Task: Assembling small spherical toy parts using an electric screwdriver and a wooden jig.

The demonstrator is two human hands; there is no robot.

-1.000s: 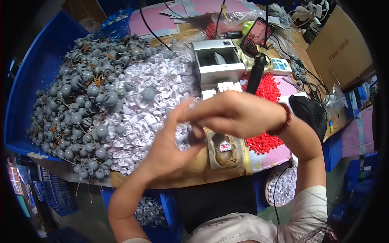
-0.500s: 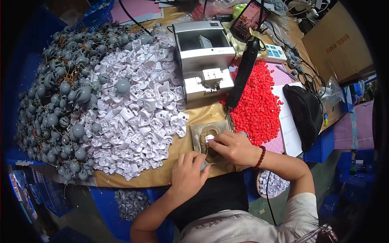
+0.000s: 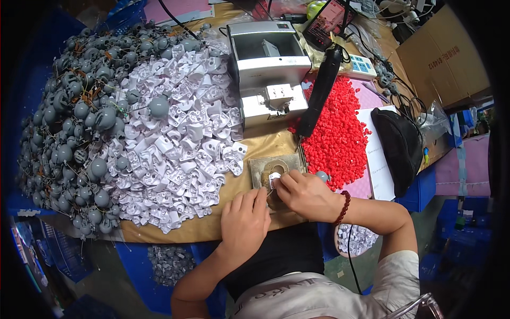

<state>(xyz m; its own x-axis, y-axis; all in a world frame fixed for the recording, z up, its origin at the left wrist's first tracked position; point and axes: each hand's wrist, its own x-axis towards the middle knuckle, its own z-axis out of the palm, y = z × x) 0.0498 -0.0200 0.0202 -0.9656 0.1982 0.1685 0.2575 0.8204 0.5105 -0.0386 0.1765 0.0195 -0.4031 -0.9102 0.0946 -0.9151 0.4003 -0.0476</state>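
Observation:
A square metal fixture (image 3: 258, 169) with an oval recess lies at the table's front edge. In the recess sits a small white plastic piece (image 3: 274, 178), and my right hand (image 3: 307, 195) pinches it at its right side. My left hand (image 3: 245, 217) rests at the fixture's lower left corner, fingers closed and pointing forward; whatever they hold is hidden under them. A thin wire seems to run between the two hands. Just beyond my right knuckles a grey ball-shaped part (image 3: 322, 175) shows by the red pieces.
White plastic parts (image 3: 180, 143) are heaped at the left, with grey ball-shaped parts (image 3: 64, 154) beyond them. A silver machine (image 3: 268, 69) stands ahead. Right of it are a black electric screwdriver (image 3: 321, 95), a red heap (image 3: 334, 138) and a black pouch (image 3: 397, 149).
My left hand has shifted slightly forward, its thumb now tucked from sight. My right hand has turned a little at the white piece, and the grey ball beside it shows more.

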